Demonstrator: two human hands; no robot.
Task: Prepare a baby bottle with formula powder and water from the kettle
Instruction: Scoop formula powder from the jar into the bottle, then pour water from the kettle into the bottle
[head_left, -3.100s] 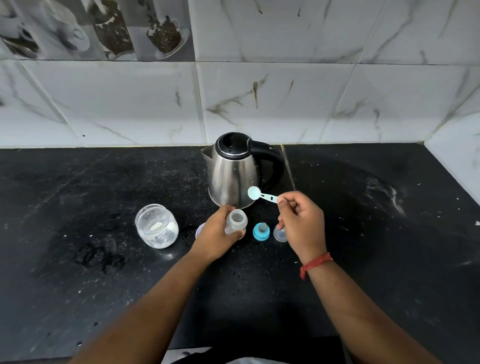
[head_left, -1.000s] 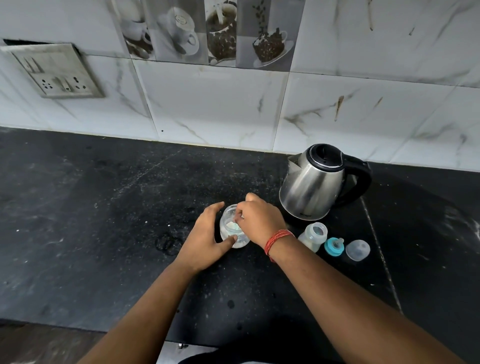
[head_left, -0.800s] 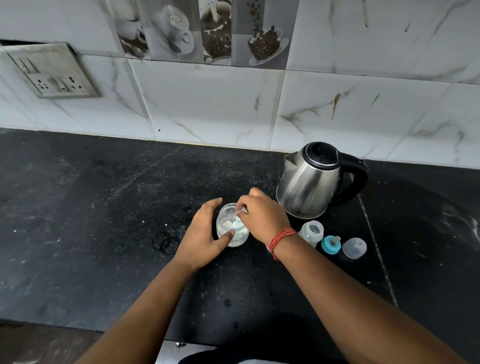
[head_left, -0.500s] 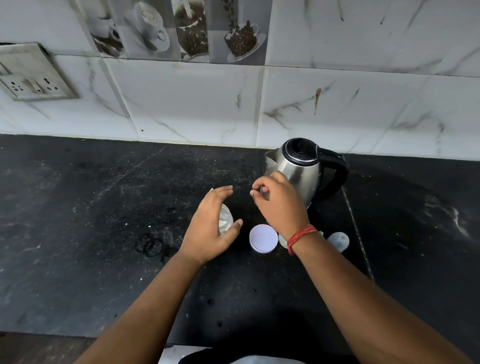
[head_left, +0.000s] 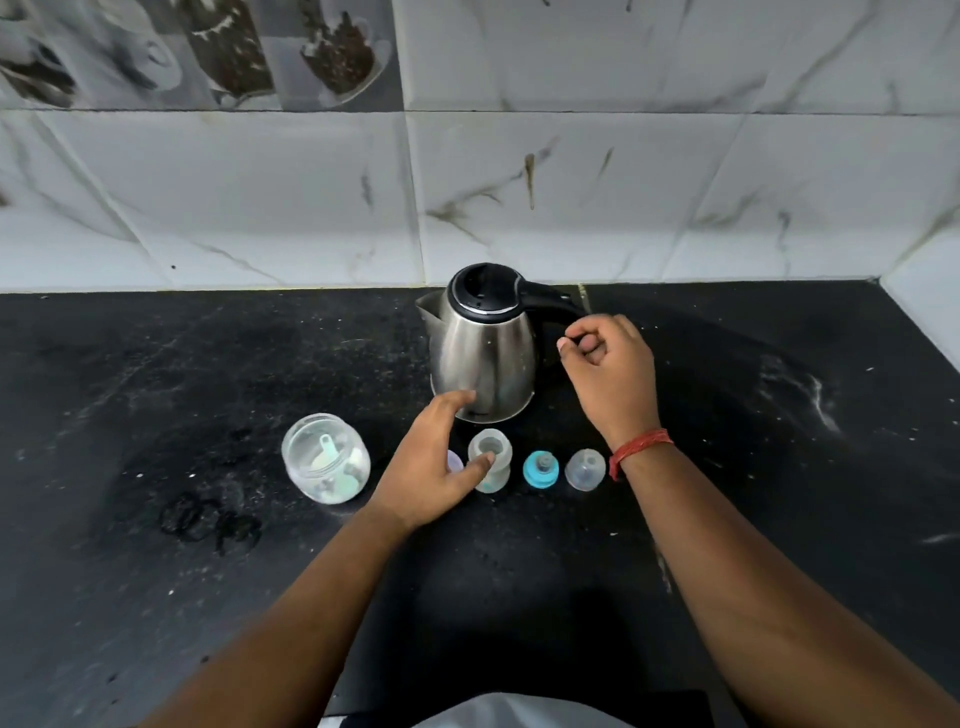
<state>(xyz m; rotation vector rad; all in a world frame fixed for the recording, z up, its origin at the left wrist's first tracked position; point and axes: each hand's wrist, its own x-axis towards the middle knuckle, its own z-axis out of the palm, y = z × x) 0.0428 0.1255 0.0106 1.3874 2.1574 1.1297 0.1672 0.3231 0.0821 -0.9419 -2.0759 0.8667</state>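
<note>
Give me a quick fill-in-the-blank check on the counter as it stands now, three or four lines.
1. The scoop lies inside the clear ____.
2. The left hand touches the open baby ____.
3. The right hand is beside the kettle's black ____.
4. The teal teat ring stands between the bottle and the clear ____.

Missing words: jar; bottle; handle; cap

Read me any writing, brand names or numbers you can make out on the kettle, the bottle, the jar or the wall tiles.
No text can be read here.
Kettle: a small dark mark near the bottom edge, too small and blurred to read.
Baby bottle: no legible markings.
Jar: no label visible.
Picture tiles: cups and coffee beans only, no words.
</note>
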